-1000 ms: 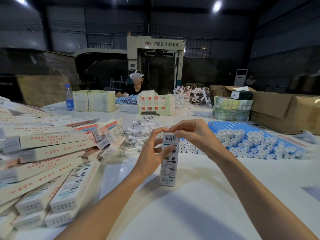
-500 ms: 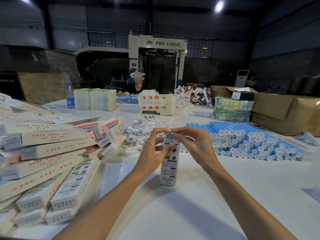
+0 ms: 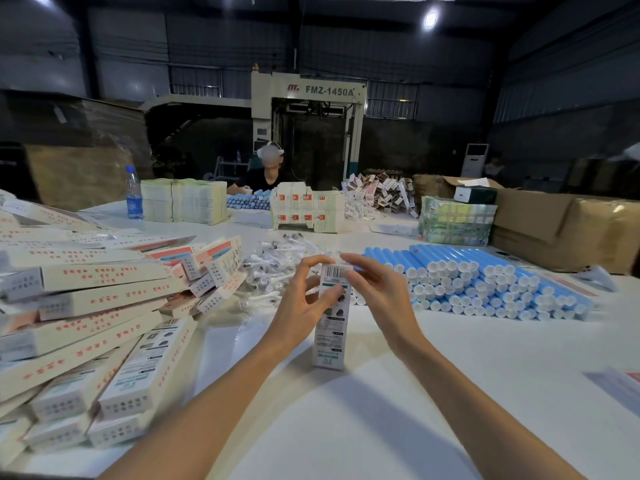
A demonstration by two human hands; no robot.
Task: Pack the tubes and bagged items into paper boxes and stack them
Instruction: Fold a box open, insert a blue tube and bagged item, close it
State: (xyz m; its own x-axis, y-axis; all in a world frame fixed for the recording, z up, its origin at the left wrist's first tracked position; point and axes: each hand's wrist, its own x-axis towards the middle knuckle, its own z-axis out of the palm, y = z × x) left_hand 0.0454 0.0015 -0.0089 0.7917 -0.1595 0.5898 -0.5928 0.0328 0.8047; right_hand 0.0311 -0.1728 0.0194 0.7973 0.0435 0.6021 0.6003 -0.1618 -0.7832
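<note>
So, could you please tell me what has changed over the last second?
The right hand has dropped slightly from over the box top to its right side, fingertips still at the top edge. The left hand still holds the upper box, which stays upright on the table. Nothing was let go.

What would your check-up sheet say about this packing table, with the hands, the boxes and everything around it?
Surface: white table, bare at the front, crowded at the left and back.
Job's things: one box stands upright; blue tubes stacked at right; bagged items heaped behind the box; long boxes piled at left.
Clutter: water bottle, flat box stacks, brown cartons.
Grips: left hand holds the box's upper part; right hand pinches its top end.
Cables: nothing seen.
Surroundings: dim warehouse, big machine, another person across the table.
</note>
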